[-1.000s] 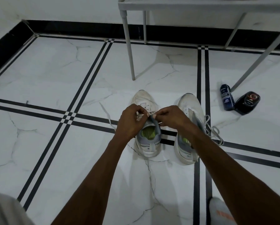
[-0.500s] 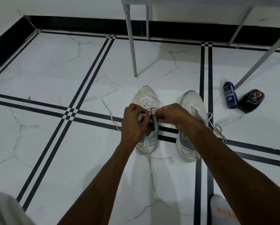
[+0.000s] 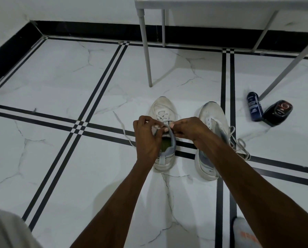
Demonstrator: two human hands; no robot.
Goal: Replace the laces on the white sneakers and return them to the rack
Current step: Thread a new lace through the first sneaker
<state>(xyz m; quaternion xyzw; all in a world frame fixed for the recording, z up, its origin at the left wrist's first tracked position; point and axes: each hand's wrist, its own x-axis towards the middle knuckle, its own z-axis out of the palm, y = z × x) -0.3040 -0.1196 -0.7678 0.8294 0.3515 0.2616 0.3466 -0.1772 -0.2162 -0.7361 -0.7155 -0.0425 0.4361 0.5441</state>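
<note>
Both the left hand point(image 3: 146, 138) and right hand point(image 3: 187, 129) pinch white lace point(image 3: 124, 130) over the worn white sneaker point(image 3: 163, 133); bare marble floor point(image 3: 60, 86) lies leftward.

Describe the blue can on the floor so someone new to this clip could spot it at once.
Start at the grey rack against the wall and follow its slanted right leg down to the floor. Right beside that leg's foot lies the blue can, on its side, right of the two sneakers. It is slimmer and longer than the squat black bottle touching its right side, and carries white lettering.
</note>
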